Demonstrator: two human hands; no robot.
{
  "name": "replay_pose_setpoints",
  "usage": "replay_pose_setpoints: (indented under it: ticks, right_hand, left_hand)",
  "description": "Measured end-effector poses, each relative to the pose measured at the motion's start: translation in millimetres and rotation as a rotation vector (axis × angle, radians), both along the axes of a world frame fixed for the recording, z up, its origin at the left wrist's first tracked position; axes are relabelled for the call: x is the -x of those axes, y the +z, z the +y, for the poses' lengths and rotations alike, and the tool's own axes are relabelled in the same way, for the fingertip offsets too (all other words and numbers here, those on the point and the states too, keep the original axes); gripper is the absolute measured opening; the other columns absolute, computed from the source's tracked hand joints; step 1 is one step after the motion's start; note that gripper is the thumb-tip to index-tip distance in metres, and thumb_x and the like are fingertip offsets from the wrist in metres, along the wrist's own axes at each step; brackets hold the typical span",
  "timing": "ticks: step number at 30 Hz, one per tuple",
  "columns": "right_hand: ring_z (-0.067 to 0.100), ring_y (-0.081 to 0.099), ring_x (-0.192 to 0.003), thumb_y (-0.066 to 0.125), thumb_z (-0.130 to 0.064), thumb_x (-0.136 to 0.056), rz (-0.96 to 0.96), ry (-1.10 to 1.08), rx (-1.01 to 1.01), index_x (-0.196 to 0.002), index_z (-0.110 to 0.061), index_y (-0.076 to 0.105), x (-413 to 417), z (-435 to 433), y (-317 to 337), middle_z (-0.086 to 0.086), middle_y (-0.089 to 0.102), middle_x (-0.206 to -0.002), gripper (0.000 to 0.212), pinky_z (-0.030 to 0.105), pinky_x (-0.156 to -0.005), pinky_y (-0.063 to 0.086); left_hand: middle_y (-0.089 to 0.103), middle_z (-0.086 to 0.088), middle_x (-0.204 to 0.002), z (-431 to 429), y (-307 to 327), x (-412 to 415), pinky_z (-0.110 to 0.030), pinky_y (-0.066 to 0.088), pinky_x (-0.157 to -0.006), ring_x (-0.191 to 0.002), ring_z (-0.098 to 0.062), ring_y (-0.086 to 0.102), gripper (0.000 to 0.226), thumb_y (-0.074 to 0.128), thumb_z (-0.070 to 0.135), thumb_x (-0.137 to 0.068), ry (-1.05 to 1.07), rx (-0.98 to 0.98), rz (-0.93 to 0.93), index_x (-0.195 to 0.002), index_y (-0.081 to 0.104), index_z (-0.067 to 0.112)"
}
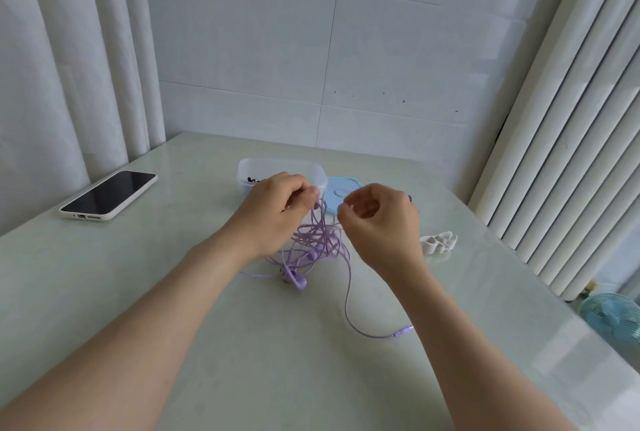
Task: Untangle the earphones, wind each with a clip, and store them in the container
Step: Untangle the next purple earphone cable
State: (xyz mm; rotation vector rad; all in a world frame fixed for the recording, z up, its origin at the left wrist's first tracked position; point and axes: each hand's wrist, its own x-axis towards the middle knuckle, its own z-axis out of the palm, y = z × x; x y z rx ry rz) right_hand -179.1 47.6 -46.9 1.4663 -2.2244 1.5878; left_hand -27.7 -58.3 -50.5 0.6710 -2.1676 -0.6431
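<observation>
Over a pale table (207, 344), with a phone (108, 195) at left and a container (273, 167) and blue lid (341, 189) behind, the left hand (277, 208) and right hand (379, 222) each pinched strands of tangled purple earphones (313, 243) at frame centre with curled fingers, a white clip (438, 242) lying at right.

table (207, 344): glossy, smooth | container (249, 167): translucent plastic | earphones (320, 240): smooth cord
</observation>
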Motion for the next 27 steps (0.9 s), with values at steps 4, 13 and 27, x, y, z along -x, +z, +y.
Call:
replay_pose_setpoints:
  ticks: [4,13,27]
  right_hand:
    - [-0.001,0.066,-0.106,0.078,-0.031,-0.09,0.073,0.189,0.149,-0.118,-0.03,0.069,-10,6,6,-0.016,0.073,-0.108,0.03,0.014,-0.087,0.048]
    - [0.005,0.074,-0.104,0.084,-0.023,-0.089,-0.052,0.388,0.134,-0.133,-0.015,0.068,-10,7,5,-0.008,0.08,-0.102,0.047,0.034,-0.101,0.056]
    - [0.013,0.054,-0.053,0.056,-0.02,-0.079,-0.011,0.33,-0.148,-0.091,-0.026,0.079,-10,3,-2,0.007,0.068,-0.063,0.027,0.027,-0.06,0.047]
  left_hand:
    - [0.069,0.01,-0.076,6,0,4,-0.021,0.044,-0.065,-0.071,-0.007,0.063,0.019,0.068,0.03,-0.1,-0.05,0.051,0.066,-0.087,0.074,0.018]
    - [0.059,0.0,-0.061,18,7,13,-0.022,0.045,-0.057,-0.057,-0.013,0.052,0.033,0.076,0.034,-0.094,-0.101,-0.429,0.377,-0.077,0.071,0.007]
    - [0.047,0.011,-0.051,9,-2,15,-0.029,0.04,-0.057,-0.053,-0.012,0.043,0.051,0.065,0.048,-0.1,0.255,-0.204,0.524,-0.074,0.059,0.005]
